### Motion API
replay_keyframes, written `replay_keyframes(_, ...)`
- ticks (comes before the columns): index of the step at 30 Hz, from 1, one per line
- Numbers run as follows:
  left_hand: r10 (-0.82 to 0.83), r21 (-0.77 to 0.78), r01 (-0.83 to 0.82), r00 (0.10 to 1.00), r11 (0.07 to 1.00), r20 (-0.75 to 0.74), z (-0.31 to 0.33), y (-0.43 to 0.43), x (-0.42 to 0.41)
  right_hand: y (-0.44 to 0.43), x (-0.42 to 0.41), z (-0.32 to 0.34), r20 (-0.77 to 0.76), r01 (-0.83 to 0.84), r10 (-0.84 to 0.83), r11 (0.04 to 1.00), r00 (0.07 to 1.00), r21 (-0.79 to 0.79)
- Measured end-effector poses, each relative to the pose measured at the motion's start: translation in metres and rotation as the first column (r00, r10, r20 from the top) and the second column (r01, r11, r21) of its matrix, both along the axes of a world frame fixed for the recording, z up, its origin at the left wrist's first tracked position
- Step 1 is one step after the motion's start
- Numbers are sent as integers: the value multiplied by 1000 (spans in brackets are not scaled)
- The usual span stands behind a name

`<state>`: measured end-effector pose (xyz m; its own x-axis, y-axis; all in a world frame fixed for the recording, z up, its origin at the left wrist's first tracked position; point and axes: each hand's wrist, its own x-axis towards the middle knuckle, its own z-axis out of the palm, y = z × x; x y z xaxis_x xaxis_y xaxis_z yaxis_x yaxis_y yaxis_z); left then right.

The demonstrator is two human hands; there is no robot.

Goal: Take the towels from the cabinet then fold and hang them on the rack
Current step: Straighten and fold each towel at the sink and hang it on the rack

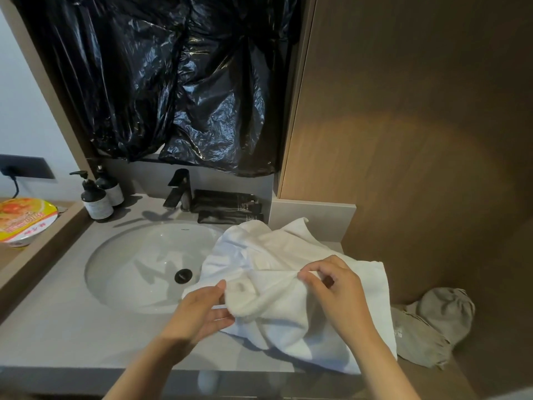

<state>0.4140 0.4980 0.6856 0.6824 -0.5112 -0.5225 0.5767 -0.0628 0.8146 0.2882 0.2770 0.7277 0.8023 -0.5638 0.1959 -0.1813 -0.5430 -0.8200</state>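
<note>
From the head view, the oval white ceramic basin (124, 255) set into the grey stone bench (63, 336) shows its round black drain stopper (183, 276), and a lidded yellow noodle bowl (24, 219) sits on the wooden ledge at far left. The crumpled white terry towel (291, 310) lies right of the basin (its left side overhangs the rim, its near corner reaches the bench's front edge). The left hand (199, 313) grips a fold and the right hand (337, 287) pinches an edge, with bare bench left of the hands and a crumpled grey cloth (432, 327) against the towel's right side.
</note>
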Motion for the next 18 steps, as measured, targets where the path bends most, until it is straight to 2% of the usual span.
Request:
replay_keyframes(3, 0, -104, -30, 962, 994, -271, -4, -2, 0, -1, -1, 1, 11, -4, 4, 1000, 1000, 4)
replay_keyframes(6, -75, -143, 24, 930, 989, -360, -7, -2, 1, 0, -2, 1, 3, 4, -4, 1000, 1000, 8)
replay_keyframes(11, -134, -332, 20, 937, 943, -323, -4, -7, 3, -1, -3, 2, -15, 39, -38, 999, 999, 30)
replay_keyframes(15, -89, -354, -18, 954, 935, -285, -1, -9, 5, -3, -6, 5, 6, 51, -51, 998, 999, 35)
replay_keyframes(18, -8, -291, -50, 981, 955, -195, 4, -7, 7, -4, -8, 7, 31, 66, -67, 997, 997, 37)
